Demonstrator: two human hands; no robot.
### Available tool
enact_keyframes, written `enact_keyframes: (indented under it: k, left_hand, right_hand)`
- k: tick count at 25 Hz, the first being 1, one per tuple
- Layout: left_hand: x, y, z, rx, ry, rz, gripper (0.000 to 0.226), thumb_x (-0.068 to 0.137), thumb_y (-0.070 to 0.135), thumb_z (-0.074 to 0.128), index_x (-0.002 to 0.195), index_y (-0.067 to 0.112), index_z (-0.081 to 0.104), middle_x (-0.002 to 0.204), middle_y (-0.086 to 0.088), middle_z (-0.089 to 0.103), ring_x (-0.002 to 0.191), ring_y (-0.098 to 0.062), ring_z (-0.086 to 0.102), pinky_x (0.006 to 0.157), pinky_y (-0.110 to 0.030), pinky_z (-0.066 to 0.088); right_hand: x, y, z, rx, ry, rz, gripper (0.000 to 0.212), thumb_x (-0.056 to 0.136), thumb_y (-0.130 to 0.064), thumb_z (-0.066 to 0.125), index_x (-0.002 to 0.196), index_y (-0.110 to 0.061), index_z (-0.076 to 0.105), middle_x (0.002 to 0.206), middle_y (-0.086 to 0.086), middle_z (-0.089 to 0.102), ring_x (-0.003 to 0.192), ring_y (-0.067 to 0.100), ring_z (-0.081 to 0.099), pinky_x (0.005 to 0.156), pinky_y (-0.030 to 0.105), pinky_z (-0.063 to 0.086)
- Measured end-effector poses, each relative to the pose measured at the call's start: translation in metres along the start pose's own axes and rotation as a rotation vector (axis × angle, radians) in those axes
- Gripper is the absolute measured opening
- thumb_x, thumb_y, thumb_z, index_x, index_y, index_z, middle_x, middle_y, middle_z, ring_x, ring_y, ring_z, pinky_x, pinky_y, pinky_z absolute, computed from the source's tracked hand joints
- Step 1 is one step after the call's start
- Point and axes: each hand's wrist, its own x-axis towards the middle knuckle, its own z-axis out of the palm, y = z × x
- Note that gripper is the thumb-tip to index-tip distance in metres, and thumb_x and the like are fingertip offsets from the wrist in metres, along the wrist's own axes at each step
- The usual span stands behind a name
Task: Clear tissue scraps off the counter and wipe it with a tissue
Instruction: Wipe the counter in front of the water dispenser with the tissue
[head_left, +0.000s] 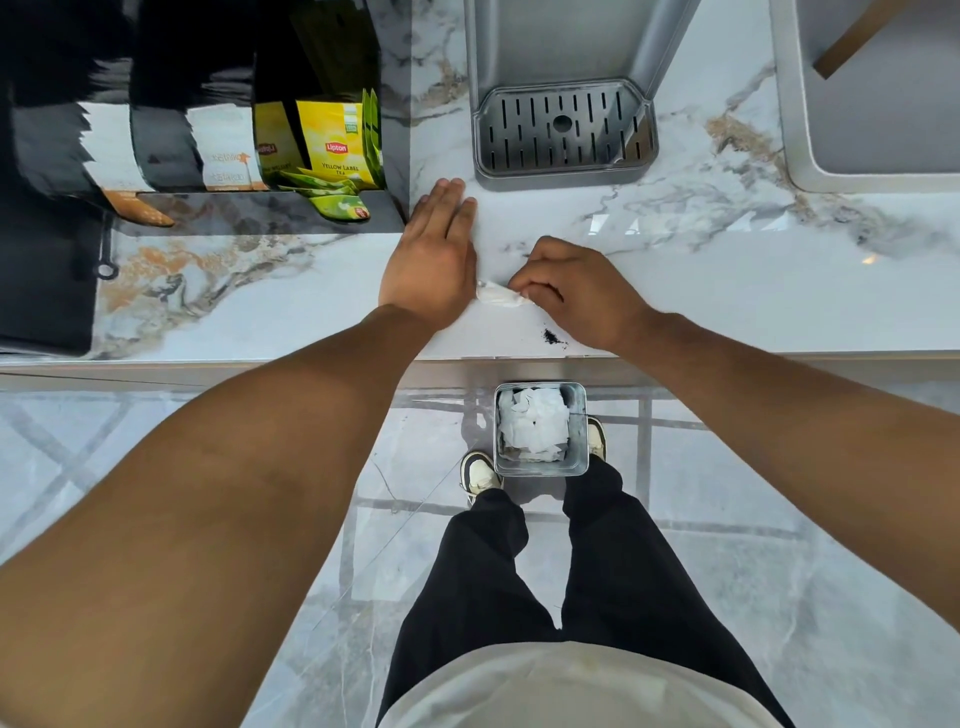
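From the head view, the marble surface (727, 306) runs across the frame, and both hands work near its front edge. The left hand (428, 260) lies flat with its fingers straight and together, its grip spread and holding nothing, the edge of the palm set like a wall just beside the tissue (496, 295). The right hand (576, 291) is curled, its grip narrow, with the fingertips pinched on that crumpled white tissue and pressing it to the surface. A small patch of dark specks (551, 338) lies close to the front edge, just under the right wrist.

On the floor directly below stands a metal bin (540, 470) with white tissue scraps (532, 423) already in it, between the person's shoes.

Judged from this, the clearing of scraps looks largely done and the wiping step is in hand. The next move probably calls for dragging the tissue towards the front edge over the specks, with steady downward pressure so that they gather rather than smear, then dropping the tissue into the bin.
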Motion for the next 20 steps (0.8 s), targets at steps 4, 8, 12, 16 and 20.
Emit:
enact_keyframes:
  k: [4, 8, 12, 16, 20]
  left_hand:
    - [-0.001, 0.001, -0.001, 0.000, 0.004, 0.002, 0.049, 0.100, 0.014, 0.036, 0.145, -0.004, 0.038, 0.159, -0.022, 0.028, 0.150, -0.037, 0.021, 0.124, -0.046, 0.018]
    - [-0.002, 0.003, -0.002, 0.007, 0.021, -0.007, 0.048, 0.101, 0.015, 0.036, 0.145, -0.003, 0.040, 0.158, -0.021, 0.030, 0.149, -0.036, 0.024, 0.124, -0.045, 0.019]
    - [-0.002, 0.004, 0.000, -0.002, 0.028, -0.018, 0.047, 0.101, 0.017, 0.036, 0.145, -0.002, 0.041, 0.158, -0.020, 0.031, 0.149, -0.034, 0.025, 0.124, -0.045, 0.019]
    - [-0.002, 0.004, -0.002, 0.018, 0.017, -0.004, 0.049, 0.101, 0.016, 0.035, 0.146, -0.003, 0.038, 0.159, -0.021, 0.029, 0.149, -0.035, 0.023, 0.124, -0.045, 0.018]
    - [-0.004, 0.002, -0.001, 0.011, 0.026, 0.002, 0.049, 0.099, 0.015, 0.035, 0.144, -0.004, 0.040, 0.158, -0.022, 0.031, 0.148, -0.037, 0.025, 0.124, -0.046, 0.019]
  right_hand:
    - [-0.006, -0.004, 0.002, 0.016, -0.042, -0.030, 0.014, 0.092, -0.007, 0.062, 0.098, -0.010, 0.074, 0.091, 0.008, 0.060, 0.082, 0.017, 0.058, 0.078, 0.026, 0.044]
    - [0.012, 0.007, -0.008, 0.000, 0.215, 0.153, 0.017, 0.093, -0.006, 0.057, 0.101, -0.009, 0.072, 0.095, 0.012, 0.058, 0.085, 0.022, 0.058, 0.081, 0.025, 0.042]
    - [0.004, 0.007, -0.001, -0.039, 0.161, 0.131, 0.018, 0.095, -0.009, 0.055, 0.103, -0.011, 0.071, 0.098, 0.008, 0.060, 0.087, 0.023, 0.060, 0.081, 0.028, 0.046]
    - [-0.015, 0.004, 0.002, -0.026, 0.088, 0.028, 0.017, 0.093, -0.007, 0.059, 0.102, -0.011, 0.073, 0.099, 0.007, 0.064, 0.088, 0.023, 0.063, 0.082, 0.034, 0.050]
    - [-0.035, 0.001, 0.007, 0.016, 0.044, -0.026, 0.016, 0.092, -0.005, 0.063, 0.102, -0.010, 0.073, 0.095, 0.005, 0.064, 0.078, 0.018, 0.063, 0.078, 0.027, 0.049]
